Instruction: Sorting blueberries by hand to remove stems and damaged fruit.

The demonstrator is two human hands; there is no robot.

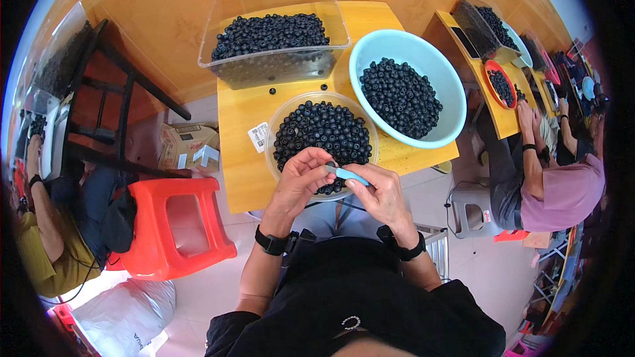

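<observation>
1. From my remote seat, I see the blue-handled knife (352, 176) gripped in the right hand (380, 197), long axis pointing left and slightly away from the body.
2. The left hand (301, 182) pinches something dark, probably a black bead, right at the blade; no gap for me to read.
3. Both hands sit over the near rim of the clear bowl (268, 145).
4. Light-blue basin (455, 119) crowds the right, clear bin (264, 71) the far side; the freest room looks bodyward.
</observation>
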